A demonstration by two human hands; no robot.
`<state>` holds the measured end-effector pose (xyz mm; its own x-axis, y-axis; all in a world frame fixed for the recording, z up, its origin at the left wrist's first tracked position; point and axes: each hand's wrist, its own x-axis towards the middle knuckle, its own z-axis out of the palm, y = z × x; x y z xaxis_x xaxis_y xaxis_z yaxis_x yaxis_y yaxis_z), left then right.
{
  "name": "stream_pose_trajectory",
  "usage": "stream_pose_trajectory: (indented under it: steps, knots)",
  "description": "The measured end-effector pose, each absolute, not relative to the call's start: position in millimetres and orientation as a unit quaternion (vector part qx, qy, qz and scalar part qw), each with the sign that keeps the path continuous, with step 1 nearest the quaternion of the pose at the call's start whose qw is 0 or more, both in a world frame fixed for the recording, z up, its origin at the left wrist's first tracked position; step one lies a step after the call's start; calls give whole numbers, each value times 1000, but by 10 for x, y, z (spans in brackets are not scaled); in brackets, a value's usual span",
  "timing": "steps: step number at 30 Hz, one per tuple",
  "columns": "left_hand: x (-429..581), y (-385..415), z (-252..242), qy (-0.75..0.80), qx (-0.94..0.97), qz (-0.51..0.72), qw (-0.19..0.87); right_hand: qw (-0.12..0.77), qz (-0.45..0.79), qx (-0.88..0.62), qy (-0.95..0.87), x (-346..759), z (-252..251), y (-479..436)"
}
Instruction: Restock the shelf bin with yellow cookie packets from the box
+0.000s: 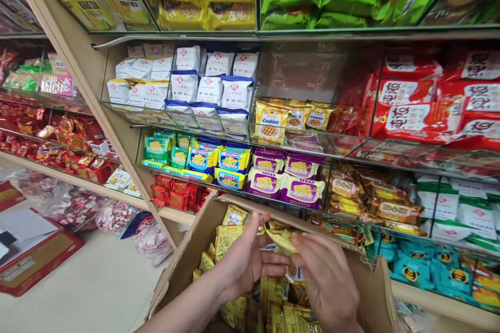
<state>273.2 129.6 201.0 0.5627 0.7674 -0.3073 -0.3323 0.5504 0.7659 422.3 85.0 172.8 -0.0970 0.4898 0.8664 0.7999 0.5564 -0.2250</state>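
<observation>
Both of my hands hover over an open cardboard box [183, 260] filled with several small yellow cookie packets [273, 307]. My left hand [244, 257] and my right hand [326, 278] meet above the box, fingers curled around a bunch of yellow packets [282, 241] held between them. On the shelf above, a clear bin [312, 75] holds a few matching yellow "Cookies" packets [269, 122] at its front left; the rest of that bin looks bare.
Shelves carry clear bins of white, blue, purple, red, green and teal snack packs. A wooden upright [97, 83] splits the shelving on the left. Red boxes [35, 257] and clear bags of sweets [152, 242] lie on the floor at left.
</observation>
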Motion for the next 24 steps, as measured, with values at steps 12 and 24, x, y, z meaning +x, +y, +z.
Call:
stream_pose_trajectory:
  steps: [12,24]
  knots:
    - [2737,1215,2050,223,339,473,782,641,208,-539,-504,4123,1661,676]
    - [2335,1354,1837,260,508,441,693,528,-35,-584,-616,4180,2390,677]
